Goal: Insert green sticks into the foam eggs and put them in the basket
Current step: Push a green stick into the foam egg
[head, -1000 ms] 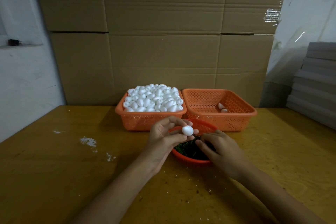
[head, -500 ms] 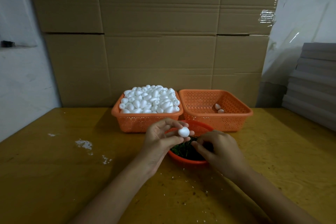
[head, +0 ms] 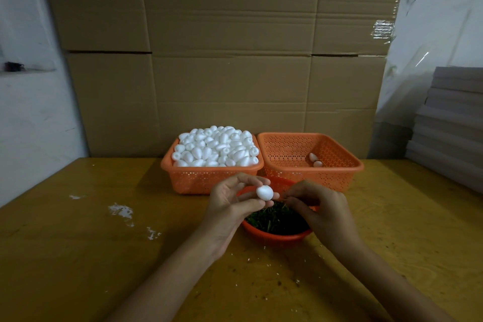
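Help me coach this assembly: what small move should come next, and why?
Probably push the stick into the foam egg. The left hand pinches the egg above the round bowl of green sticks, and the right hand has its pinched fingertips at the egg's side.

Two rectangular baskets side by side at the back of the surface (head: 78, 256), touching, cardboard boxes (head: 230, 60) right behind them. Left basket (head: 209, 178) heaped with foam eggs (head: 217, 148); right basket (head: 337, 172) holds two eggs (head: 315, 160) near its right side. Round bowl (head: 277, 236) of sticks (head: 277, 218) just in front of the gap between the baskets. Left hand (head: 230, 206) holds one foam egg (head: 264, 192) in its fingers (head: 257, 204) above the bowl's left rim; right hand (head: 321, 209) above its right rim, fingertips close to the egg. Stack of flat boards (head: 452, 123) at far right. Crumbs (head: 122, 212) scattered left of the bowl.
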A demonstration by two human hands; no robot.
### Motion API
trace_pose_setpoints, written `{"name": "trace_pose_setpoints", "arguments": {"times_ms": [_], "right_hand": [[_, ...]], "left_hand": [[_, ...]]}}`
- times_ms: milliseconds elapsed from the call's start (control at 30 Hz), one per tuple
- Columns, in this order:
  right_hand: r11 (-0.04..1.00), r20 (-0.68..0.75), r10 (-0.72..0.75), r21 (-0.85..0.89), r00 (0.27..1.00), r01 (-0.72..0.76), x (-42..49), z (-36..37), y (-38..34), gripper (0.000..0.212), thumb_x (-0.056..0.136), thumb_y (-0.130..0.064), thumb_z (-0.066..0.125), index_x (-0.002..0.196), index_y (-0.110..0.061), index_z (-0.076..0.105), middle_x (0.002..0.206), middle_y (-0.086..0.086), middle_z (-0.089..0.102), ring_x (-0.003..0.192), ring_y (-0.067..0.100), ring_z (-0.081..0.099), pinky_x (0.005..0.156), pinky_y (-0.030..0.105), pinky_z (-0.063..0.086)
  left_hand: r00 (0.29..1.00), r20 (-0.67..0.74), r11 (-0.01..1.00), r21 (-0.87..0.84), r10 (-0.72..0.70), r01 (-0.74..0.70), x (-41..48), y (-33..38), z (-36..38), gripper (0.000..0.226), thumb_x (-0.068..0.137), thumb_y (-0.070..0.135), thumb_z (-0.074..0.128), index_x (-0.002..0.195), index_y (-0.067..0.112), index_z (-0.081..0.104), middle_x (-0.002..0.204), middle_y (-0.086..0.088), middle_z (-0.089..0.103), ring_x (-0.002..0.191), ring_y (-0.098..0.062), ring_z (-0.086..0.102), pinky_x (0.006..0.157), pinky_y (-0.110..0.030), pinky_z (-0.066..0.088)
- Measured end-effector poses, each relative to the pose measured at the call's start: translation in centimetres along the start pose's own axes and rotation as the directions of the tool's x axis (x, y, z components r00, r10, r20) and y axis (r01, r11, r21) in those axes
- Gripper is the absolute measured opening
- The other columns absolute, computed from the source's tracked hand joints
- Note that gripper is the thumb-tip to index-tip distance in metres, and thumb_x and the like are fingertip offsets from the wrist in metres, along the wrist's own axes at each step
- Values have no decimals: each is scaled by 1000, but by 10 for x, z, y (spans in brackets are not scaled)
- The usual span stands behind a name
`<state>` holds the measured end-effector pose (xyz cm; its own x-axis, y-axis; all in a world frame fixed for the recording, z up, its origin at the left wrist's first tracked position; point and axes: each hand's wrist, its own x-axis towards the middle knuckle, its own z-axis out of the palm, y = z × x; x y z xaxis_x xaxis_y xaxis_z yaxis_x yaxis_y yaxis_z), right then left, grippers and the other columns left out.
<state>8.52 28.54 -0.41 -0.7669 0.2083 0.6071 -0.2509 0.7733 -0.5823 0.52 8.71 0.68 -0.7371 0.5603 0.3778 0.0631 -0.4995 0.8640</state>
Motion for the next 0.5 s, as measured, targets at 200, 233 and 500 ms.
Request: {"name": "trace_pose_setpoints", "arguments": {"times_ms": [200, 233, 500], "right_hand": [[987, -40, -18, 158, 999, 24, -1, 2, -3, 23, 89, -16, 77, 107, -27, 68, 91, -18, 79, 88, 0, 76, 81, 26, 60], [986, -52, -28, 162, 998, 36, -1, 2, -4, 18, 89, -18, 77, 104, -24, 70, 90, -16, 79, 87, 1, 76, 81, 28, 60], [978, -140, -181, 80, 974, 193, -6, -1, -19, 19, 88, -36, 73, 97, -21, 81, 89, -19, 77, 85, 0, 74, 76, 16, 56]], "left_hand": [[999, -37, 998, -54, -22, 20, -1, 0, 1, 27, 85, 2, 78, 109, 14, 73, 116, -21, 75, 107, -43, 74, 86, -34, 62], [999, -50, 998, -57, -20, 17, 0, 0, 2, 27, 85, 4, 79, 109, 16, 74, 115, -20, 75, 107, -42, 74, 86, -34, 62], [995, -96, 998, -57, -11, 5, 1, -4, 1, 29, 87, 10, 80, 114, 14, 73, 115, -21, 76, 105, -40, 75, 85, -32, 61]]}}
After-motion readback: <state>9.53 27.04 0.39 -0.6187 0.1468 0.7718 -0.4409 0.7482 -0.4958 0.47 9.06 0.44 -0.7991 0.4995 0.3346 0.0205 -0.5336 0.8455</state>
